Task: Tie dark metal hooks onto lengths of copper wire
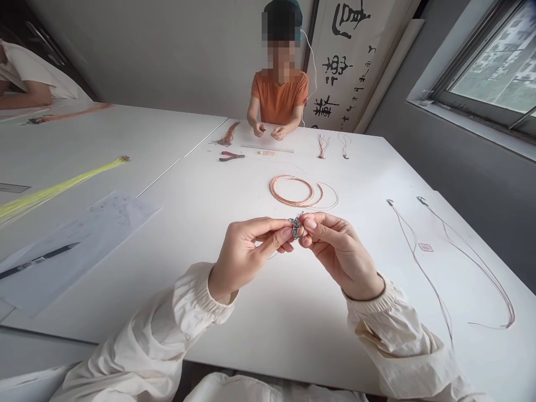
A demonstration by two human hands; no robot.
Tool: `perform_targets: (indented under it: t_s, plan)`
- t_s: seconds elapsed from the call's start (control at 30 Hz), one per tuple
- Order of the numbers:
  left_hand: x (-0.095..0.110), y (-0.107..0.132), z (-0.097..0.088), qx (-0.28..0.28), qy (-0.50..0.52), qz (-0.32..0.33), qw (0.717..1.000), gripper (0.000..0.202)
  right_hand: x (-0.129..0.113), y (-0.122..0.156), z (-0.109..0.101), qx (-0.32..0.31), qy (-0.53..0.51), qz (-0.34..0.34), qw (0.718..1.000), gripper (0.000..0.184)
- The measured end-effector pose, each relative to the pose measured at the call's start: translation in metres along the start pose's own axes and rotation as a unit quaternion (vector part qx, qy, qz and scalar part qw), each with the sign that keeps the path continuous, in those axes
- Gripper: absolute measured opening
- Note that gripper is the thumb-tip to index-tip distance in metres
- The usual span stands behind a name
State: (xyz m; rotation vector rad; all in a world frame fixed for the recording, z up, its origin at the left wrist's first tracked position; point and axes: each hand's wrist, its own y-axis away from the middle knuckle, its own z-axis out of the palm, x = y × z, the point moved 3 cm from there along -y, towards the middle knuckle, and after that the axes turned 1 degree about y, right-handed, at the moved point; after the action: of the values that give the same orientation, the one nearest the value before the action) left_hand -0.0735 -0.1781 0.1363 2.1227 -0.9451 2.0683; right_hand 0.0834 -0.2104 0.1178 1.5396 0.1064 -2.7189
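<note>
Between my two hands is a small dark silvery piece of twisted wirework (295, 228), its details too fine to make out. My left hand (247, 251) pinches its left side between thumb and fingers. On the other side, the thumb and forefinger of my right hand (341, 245) close on its right edge. A thin strand hangs beneath the left fingers. Just beyond my hands lies a coil of copper-coloured wire (292, 191) on the white table (268, 324).
A person in orange (280, 97) works across the table, near red-handled pliers (231, 156). Several wire strands with dark ends (419, 251) lie right. Left are a yellow strand bundle (62, 187), a paper sheet (113, 223) and a pen (39, 259). Another person (42, 78) sits far left.
</note>
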Motion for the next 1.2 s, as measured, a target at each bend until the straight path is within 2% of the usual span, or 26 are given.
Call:
perform_targets:
  t_s: [0.6, 0.9, 1.2]
  plan:
    - [0.002, 0.002, 0.001, 0.015, -0.033, 0.018, 0.999, 0.009, -0.008, 0.000, 0.000, -0.011, 0.026, 0.009, 1.000, 0.009]
    - [0.003, 0.001, 0.001, 0.002, -0.036, 0.026, 0.999, 0.008, -0.010, 0.000, 0.002, -0.027, 0.016, 0.012, 0.999, 0.009]
    - [0.004, 0.001, 0.002, -0.001, -0.043, 0.036, 0.998, 0.007, -0.011, -0.001, -0.002, -0.018, 0.035, 0.009, 0.999, 0.010]
